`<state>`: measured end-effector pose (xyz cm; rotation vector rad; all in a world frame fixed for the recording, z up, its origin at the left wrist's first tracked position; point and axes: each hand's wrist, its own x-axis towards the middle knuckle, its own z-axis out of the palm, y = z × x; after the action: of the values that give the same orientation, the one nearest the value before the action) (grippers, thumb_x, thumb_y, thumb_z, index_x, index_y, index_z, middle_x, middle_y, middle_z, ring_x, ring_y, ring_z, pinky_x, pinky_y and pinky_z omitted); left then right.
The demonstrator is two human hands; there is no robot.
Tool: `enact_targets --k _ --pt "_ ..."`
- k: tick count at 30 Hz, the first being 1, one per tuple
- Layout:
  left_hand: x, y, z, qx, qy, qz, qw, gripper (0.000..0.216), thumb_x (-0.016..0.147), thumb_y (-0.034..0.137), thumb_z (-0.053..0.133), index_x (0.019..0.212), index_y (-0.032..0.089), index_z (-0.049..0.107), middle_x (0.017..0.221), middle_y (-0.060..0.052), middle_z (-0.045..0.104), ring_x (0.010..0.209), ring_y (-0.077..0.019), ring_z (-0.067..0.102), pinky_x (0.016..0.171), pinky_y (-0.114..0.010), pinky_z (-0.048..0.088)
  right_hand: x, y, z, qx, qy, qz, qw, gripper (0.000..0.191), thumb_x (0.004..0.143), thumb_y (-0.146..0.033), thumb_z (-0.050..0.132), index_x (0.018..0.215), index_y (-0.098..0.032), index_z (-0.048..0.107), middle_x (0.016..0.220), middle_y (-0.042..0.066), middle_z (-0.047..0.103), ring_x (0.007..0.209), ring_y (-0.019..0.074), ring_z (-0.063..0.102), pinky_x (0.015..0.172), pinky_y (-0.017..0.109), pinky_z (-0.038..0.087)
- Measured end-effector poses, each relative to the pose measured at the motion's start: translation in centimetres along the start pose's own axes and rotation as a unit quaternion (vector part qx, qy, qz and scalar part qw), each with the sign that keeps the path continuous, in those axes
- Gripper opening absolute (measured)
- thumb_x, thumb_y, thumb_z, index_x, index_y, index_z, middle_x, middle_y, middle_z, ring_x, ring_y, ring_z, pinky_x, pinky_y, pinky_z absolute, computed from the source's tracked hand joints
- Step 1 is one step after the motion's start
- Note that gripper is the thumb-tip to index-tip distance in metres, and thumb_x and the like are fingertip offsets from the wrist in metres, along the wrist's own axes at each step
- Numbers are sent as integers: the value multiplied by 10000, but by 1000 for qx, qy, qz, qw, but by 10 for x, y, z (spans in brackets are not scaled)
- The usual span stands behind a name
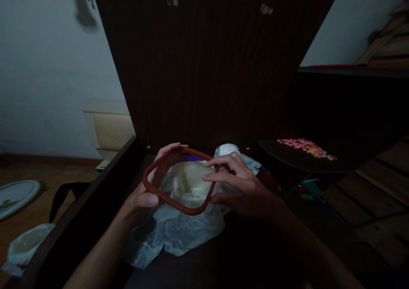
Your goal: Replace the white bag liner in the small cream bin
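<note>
A brown, rounded-square frame (174,201) is held tilted above a dark wooden surface. My left hand (143,191) is closed around its left side, thumb on the near edge and fingers along the back. On the right side, my right hand (238,180) touches the rim with curved fingers, thumb below. Pale bag material shows through the frame's middle; whether a clear pane fills it I cannot tell. Beneath lies a crumpled translucent plastic bag (182,233). Behind the right hand is a white bundle (226,149), and a bit of purple (193,157) peeks out past the far rim.
A tall dark wooden panel (204,67) stands right behind the hands. At left runs a raised dark board (86,208). Small pink and yellow pieces (306,147) lie on a dark ledge at right. A white oval dish (22,193) and a plastic bag (27,242) are at lower left.
</note>
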<state>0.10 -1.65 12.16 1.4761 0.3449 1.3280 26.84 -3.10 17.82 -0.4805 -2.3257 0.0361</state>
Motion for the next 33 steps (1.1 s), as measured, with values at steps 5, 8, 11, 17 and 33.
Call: enact_targets --k 5,8,11,17,33 --pt "3 0 4 -32 -20 -7 999 1065 543 714 787 1446 238 481 1541 -106 477 1468 -460 334 1228 -571 271 -2 17 -6 44 -23 -12 999 261 940 -381 657 1150 -234 708 1359 118 544 1253 255 493 1038 462 430" --pt "6 0 4 -51 -28 -31 998 1031 578 704 762 1444 216 490 1522 -126 504 1455 -453 362 1217 -577 278 -4 17 -1 84 -19 3 996 183 970 -372 609 990 -234 729 1256 96 590 1205 243 519 1009 449 454" --pt "8 3 3 -35 21 -36 999 859 693 626 695 1424 209 520 1490 -123 543 1436 -426 406 1206 -568 295 -6 13 3 77 -30 23 996 204 972 -372 604 914 -211 714 1152 97 607 1159 245 525 984 443 468" --pt "1 5 -1 154 96 -87 980 485 896 361 644 1364 267 558 1450 -78 591 1367 -343 516 1171 -496 370 -15 12 16 36 -32 24 999 184 956 -318 633 858 -181 704 1056 98 594 1015 226 522 860 387 488" --pt "-1 -1 -5 346 -56 -62 934 929 744 531 814 1525 259 391 1560 -136 449 1416 -410 435 1195 -579 330 -43 7 41 37 -19 153 987 187 924 -390 672 1035 -247 716 1158 91 627 1122 265 552 959 477 489"
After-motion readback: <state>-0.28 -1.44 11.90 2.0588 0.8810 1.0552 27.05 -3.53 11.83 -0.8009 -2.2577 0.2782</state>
